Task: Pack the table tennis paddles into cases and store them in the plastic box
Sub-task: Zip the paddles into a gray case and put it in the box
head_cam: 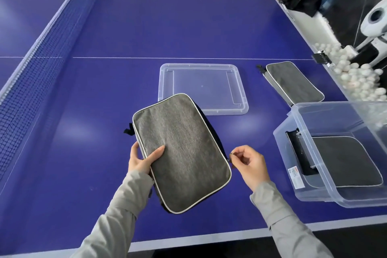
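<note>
A grey paddle case (180, 151) with white piping is held above the blue table. My left hand (142, 158) grips its left edge, thumb on top. My right hand (250, 164) pinches the zipper pull (231, 156) at the case's right edge. A clear plastic box (310, 189) stands at the right with another grey case (345, 161) lying inside. A third grey case (294, 84) rests on the table behind the box. No paddle is visible.
The box's clear lid (167, 81) lies flat behind the held case. The net (41, 52) runs along the left. Several white balls (356, 75) sit in a catch net off the right edge, beside a ball machine (374, 21).
</note>
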The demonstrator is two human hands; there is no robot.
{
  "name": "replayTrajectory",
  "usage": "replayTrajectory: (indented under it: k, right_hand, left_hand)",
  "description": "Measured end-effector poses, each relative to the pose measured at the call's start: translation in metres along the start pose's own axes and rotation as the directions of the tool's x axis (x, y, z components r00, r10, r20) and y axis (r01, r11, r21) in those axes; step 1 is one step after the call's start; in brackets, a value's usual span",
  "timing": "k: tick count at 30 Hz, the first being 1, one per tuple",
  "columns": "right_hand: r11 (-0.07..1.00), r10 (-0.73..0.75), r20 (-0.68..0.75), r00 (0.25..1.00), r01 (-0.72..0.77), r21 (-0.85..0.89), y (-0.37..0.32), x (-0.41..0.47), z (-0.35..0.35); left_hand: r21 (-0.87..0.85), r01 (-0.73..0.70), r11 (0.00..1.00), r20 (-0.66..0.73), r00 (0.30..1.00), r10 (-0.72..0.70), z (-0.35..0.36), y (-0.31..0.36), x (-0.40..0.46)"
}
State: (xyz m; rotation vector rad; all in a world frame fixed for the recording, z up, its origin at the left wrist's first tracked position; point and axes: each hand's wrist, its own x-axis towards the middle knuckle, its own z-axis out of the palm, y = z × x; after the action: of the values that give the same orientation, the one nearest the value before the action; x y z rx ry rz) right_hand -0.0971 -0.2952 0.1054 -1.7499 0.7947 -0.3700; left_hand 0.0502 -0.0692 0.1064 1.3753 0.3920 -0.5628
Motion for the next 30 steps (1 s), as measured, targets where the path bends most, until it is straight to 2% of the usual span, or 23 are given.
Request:
replayTrajectory:
  k: [8, 13, 17, 19, 23, 30]
  right_hand:
    - [0.999, 0.019, 0.099, 0.995, -0.015, -0.045, -0.024, 0.017, 0.016]
    - [1.000, 0.024, 0.051, 0.998, -0.024, -0.011, -0.039, 0.034, 0.022]
    - [0.999, 0.026, -0.033, 0.999, -0.025, 0.035, -0.048, 0.047, 0.013]
    - [0.999, 0.007, -0.046, 0.999, -0.005, 0.037, -0.053, 0.051, 0.007]
    - [0.996, -0.036, -0.004, 0.999, 0.036, -0.077, -0.062, 0.048, 0.004]
    - [0.969, -0.193, 0.074, 0.978, 0.202, -0.141, -0.091, 0.039, 0.014]
  left_hand:
    - [0.156, -0.086, 0.984, 0.187, 0.981, 0.056, -0.014, 0.015, 0.003]
    - [0.289, -0.141, 0.947, 0.307, 0.951, 0.048, -0.016, 0.019, -0.001]
    - [0.419, -0.243, 0.875, 0.386, 0.920, 0.071, -0.019, 0.026, -0.003]
    - [0.477, -0.300, 0.826, 0.429, 0.900, 0.079, -0.021, 0.029, -0.003]
    - [0.578, -0.430, 0.694, 0.498, 0.859, 0.117, -0.022, 0.038, -0.004]
    - [0.724, -0.583, 0.369, 0.580, 0.804, 0.133, -0.011, 0.061, -0.006]
